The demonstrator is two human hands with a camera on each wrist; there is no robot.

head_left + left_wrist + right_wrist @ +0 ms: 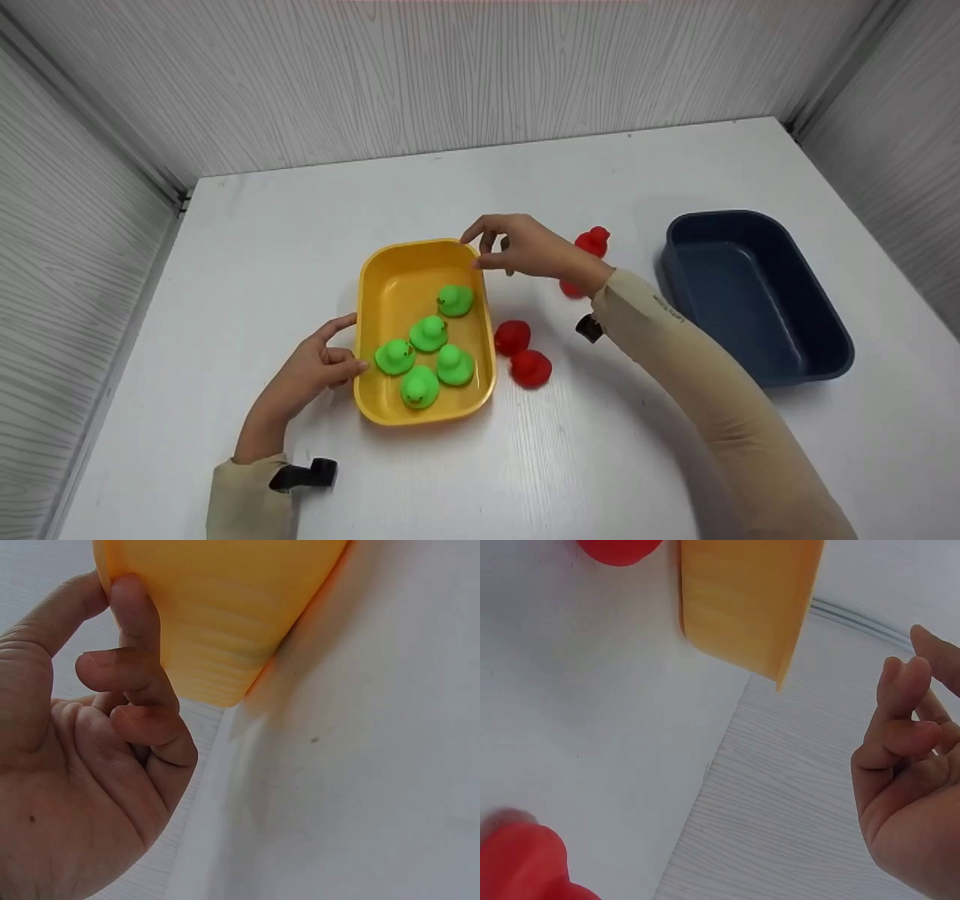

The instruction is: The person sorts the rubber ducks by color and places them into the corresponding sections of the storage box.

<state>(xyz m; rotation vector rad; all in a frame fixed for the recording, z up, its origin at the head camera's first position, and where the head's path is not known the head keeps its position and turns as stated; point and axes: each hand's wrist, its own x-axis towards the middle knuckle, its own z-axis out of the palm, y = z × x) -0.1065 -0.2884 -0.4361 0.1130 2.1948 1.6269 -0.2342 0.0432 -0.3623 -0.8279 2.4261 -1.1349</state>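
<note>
A yellow tub (394, 296) stands on the white table with several green toy ducks (430, 334) inside it. My left hand (307, 373) pinches its left rim; in the left wrist view the thumb is at the rim and one finger (139, 615) lies along the outer wall, the others curled below. Beyond the tub's far right corner, my right hand (525, 244) hovers with loosely bent fingers. The right wrist view shows that hand (911, 772) holding nothing, a gap between it and the tub (742, 600).
Two red toy ducks (531, 369) lie against or close to the tub's right side. More red ducks (592, 241) sit farther back, partly hidden by the right wrist. A dark blue tub (750, 300) stands at the right. White panels (480, 82) enclose the table's back and sides.
</note>
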